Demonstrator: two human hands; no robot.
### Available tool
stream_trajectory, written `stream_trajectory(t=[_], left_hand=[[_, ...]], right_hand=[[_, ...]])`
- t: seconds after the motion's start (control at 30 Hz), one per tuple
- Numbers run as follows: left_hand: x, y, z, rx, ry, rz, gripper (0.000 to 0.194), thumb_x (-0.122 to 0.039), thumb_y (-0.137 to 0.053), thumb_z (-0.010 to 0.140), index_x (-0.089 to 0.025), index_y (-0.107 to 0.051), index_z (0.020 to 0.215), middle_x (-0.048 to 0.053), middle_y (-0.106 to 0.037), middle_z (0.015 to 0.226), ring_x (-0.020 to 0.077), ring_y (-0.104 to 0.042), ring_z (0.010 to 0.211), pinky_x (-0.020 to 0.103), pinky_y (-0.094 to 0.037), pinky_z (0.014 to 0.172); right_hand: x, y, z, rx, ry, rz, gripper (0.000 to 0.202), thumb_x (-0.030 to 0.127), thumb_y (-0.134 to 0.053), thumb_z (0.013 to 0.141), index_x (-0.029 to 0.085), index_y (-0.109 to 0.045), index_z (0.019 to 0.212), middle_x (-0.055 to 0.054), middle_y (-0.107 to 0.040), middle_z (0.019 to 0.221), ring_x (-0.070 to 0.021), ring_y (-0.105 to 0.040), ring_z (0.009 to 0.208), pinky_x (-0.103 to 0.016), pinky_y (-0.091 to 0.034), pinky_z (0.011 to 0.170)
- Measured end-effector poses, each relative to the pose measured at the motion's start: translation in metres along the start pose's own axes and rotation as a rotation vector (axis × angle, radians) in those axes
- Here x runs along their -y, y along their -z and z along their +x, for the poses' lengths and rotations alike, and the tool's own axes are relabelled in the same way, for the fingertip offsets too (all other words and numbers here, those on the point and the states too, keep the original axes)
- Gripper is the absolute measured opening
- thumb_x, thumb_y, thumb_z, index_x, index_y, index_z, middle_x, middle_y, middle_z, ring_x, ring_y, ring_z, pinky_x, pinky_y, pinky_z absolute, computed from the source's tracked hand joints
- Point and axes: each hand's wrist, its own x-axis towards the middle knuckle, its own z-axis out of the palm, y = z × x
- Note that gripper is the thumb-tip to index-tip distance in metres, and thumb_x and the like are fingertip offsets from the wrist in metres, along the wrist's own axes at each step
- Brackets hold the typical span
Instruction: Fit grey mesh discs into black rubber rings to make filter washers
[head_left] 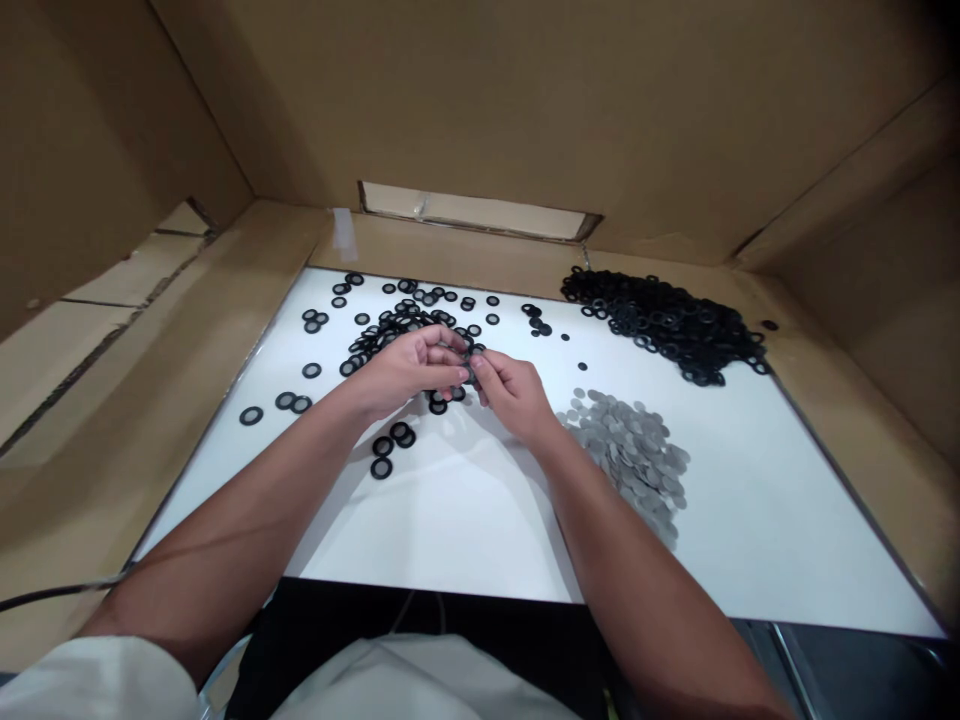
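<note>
My left hand (411,366) and my right hand (514,392) meet above the white board. Their thumbs and fingertips close on a small black rubber ring (471,372), mostly covered by the fingers; whether a grey disc sits inside it, I cannot tell. Beneath and behind my left hand lies a heap of black rings with grey discs in their middles (401,322). A pile of loose grey discs (626,450) is right of my right forearm. Farther back on the right is a large mound of bare black rings (667,322).
Cardboard walls (480,110) enclose the back and sides of the white board (450,520). Several filled rings (382,447) lie scattered left and in front of the heap. A few small black pieces (540,326) lie between the heap and the mound. A cable (52,593) runs at lower left.
</note>
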Motion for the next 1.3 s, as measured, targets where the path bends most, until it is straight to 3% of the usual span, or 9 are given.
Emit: stream_trajectory(t=[0.27, 0.67, 0.97, 1.3], left_hand=[[-0.0006, 0.0043, 0.0001, 0.013, 0.086, -0.112, 0.036, -0.018, -0.082, 0.074, -0.014, -0.06, 0.102, 0.0, -0.07, 0.079, 0.0104, -0.067, 0.066, 0.022, -0.056, 0.065], [0.0036, 0.0029, 0.0032, -0.021, 0.062, -0.063, 0.03, -0.016, -0.078, 0.076, -0.015, -0.06, 0.099, -0.001, -0.067, 0.076, 0.0099, -0.066, 0.065, 0.023, -0.055, 0.067], [0.0018, 0.0044, 0.0017, -0.036, 0.047, -0.042, 0.033, -0.019, -0.082, 0.074, -0.015, -0.058, 0.095, -0.002, -0.069, 0.072, 0.01, -0.068, 0.065, 0.02, -0.055, 0.066], [0.0045, 0.0068, 0.0042, -0.023, 0.024, -0.189, 0.03, -0.022, -0.082, 0.076, -0.013, -0.067, 0.101, 0.004, -0.074, 0.082, 0.0148, -0.073, 0.077, 0.023, -0.06, 0.071]], right_hand=[[0.0025, 0.001, -0.0002, -0.036, 0.022, -0.015, 0.046, 0.049, -0.043, 0.099, 0.02, -0.048, 0.064, 0.003, -0.049, 0.057, -0.0115, -0.045, 0.055, -0.026, -0.034, 0.055], [0.0011, -0.0019, 0.0001, 0.0, -0.018, -0.002, 0.039, 0.044, -0.047, 0.097, 0.021, -0.048, 0.066, 0.003, -0.049, 0.057, -0.0124, -0.045, 0.057, -0.026, -0.034, 0.055], [0.0081, -0.0024, -0.0025, -0.08, 0.134, -0.127, 0.033, 0.033, -0.048, 0.095, 0.021, -0.038, 0.065, 0.005, -0.039, 0.058, -0.0108, -0.036, 0.054, -0.026, -0.029, 0.054], [0.0069, -0.0002, -0.0018, -0.133, 0.002, -0.008, 0.04, 0.044, -0.046, 0.098, 0.022, -0.042, 0.065, 0.004, -0.045, 0.056, -0.0121, -0.042, 0.054, -0.027, -0.033, 0.054]])
